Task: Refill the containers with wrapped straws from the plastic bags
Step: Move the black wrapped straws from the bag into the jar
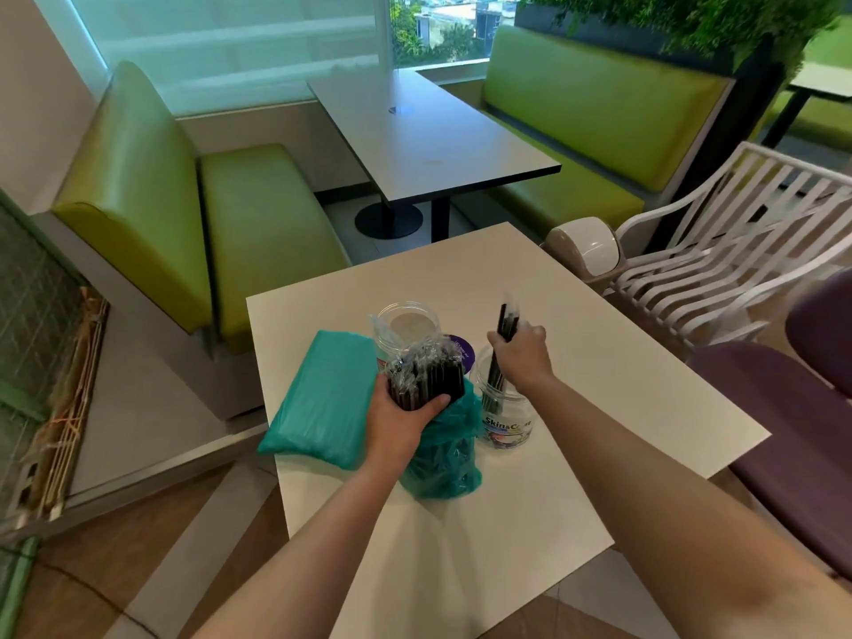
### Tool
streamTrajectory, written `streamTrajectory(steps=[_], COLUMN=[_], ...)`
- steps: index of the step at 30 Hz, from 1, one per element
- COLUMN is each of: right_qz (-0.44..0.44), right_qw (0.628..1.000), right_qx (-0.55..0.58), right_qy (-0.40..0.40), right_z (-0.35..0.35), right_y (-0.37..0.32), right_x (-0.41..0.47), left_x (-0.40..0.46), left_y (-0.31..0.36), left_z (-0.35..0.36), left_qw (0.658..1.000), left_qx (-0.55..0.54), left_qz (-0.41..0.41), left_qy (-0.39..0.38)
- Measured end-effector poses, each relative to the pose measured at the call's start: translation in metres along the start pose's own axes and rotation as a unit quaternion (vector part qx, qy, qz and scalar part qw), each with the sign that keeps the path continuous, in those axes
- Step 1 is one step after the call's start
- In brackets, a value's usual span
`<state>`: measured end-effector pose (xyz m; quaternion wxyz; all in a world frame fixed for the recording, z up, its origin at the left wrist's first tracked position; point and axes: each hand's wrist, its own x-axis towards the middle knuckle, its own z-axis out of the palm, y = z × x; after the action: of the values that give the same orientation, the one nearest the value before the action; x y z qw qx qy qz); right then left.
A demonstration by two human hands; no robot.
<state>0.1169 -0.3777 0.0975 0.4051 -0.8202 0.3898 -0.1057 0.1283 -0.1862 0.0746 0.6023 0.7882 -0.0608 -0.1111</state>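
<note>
On the white table point(599, 408) the left hand point(401, 417) curls its fingers and thumb around a bundle of black wrapped straws point(426, 375) that stands up out of an opened teal plastic bag point(442, 458), the bag slumped on the table below the hand at about 5 o'clock from it. At 9 o'clock from that bag lies a second teal bag point(318, 398), flat and closed, with its left edge hanging past the table's side. The right hand point(521, 352) is closed around a few black straws point(506, 322) — their tops rise above the fist toward 12 o'clock, blurred, while their lower ends reach down into a clear jar point(505, 408) just under the hand. That jar stands upright near the middle of the table, touching or nearly touching the opened bag at its 9 o'clock side, and it has a printed label low on its wall. Another clear jar point(405, 325) stands behind the straw bundle at about 11 o'clock from the first, its mouth open, with a purple lid point(461, 352) lying between the two jars. Beyond the table at 12 o'clock stands a grey table point(428, 131) between two green benches point(152, 214) — and at 2 o'clock a white slatted chair point(719, 251) with a small swing-lid bin point(585, 253) beside it.
</note>
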Motion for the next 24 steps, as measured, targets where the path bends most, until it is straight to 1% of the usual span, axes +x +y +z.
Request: streamTrajectory(steps=[3,7,9,11,14,16,20,24], right_qz=[-0.009,0.032,0.042,0.045,0.024,0.0,-0.037,-0.035], right_qw=[0.999,0.995,0.998,0.998,0.994,0.995,0.997,0.996], right_qx=[0.043,0.082,0.04,-0.037,-0.101,-0.103,-0.071,-0.083], right_qy=[0.031,0.051,0.038,0.021,0.014,0.01,0.005,-0.015], right_z=[0.001,0.0,0.002,0.005,0.011,0.013,0.011,0.001], right_y=[0.002,0.001,0.001,0.002,0.004,0.006,-0.001,-0.011], right_x=[-0.002,-0.002,0.001,0.003,0.002,0.003,0.007,0.017], left_x=[-0.001,-0.001,-0.001,-0.001,0.0,-0.001,-0.001,-0.001], left_y=[-0.001,0.0,0.0,0.0,0.0,0.001,0.0,-0.001], left_z=[0.001,0.001,0.001,0.001,0.001,0.002,0.002,0.002], left_qw=[1.0,1.0,1.0,1.0,1.0,1.0,1.0,1.0], left_qx=[0.003,0.003,0.006,0.006,0.005,0.003,0.005,0.003], left_qz=[-0.004,-0.004,-0.006,-0.007,-0.005,-0.004,-0.005,-0.008], left_qy=[-0.003,-0.004,-0.008,-0.011,-0.011,-0.016,-0.016,-0.011])
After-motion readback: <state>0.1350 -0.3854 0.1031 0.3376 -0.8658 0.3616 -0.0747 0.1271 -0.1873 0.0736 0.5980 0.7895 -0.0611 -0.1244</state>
